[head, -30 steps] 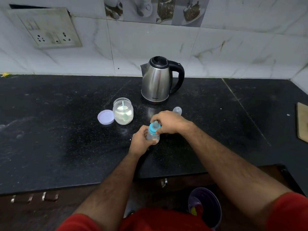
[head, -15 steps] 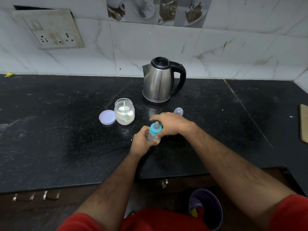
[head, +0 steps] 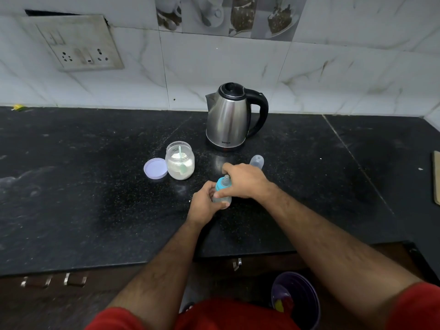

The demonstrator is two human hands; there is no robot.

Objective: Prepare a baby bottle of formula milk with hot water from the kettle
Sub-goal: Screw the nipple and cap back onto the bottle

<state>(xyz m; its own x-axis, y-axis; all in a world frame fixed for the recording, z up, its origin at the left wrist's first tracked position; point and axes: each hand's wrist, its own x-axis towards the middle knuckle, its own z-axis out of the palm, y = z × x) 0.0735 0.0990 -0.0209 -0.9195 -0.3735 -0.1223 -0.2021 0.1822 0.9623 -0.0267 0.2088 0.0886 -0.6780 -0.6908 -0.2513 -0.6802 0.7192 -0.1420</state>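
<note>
**Bottle collar being gripped at the counter — a few things that could go sideways**

Starting left of the grip: a lilac lid is lying flat on the black counter, just beside the open formula jar, which has a scoop handle stuck in the powder. Both are left uncovered and near the working spot, so a nudge from the left forearm could probably tip powder out.

At the grip itself, the baby bottle is stood upright on the counter. Its lower body is wrapped by the left hand, fingers curled round it. The blue collar with the teat is pinched from above by the right hand. Whether it's being tightened or loosened can't be told, and the fill level is hidden by the fingers.

Behind the grip, the kettle is parked with its handle turned right. Just right of the grip, a clear cap is lying on its side, almost touching the knuckles.

Risks, as guessed: cross-threading if the collar is seated crooked, leading to leaks; a squeezed bottle spurting hot liquid; the cap getting rolled away by the wrist.
</note>
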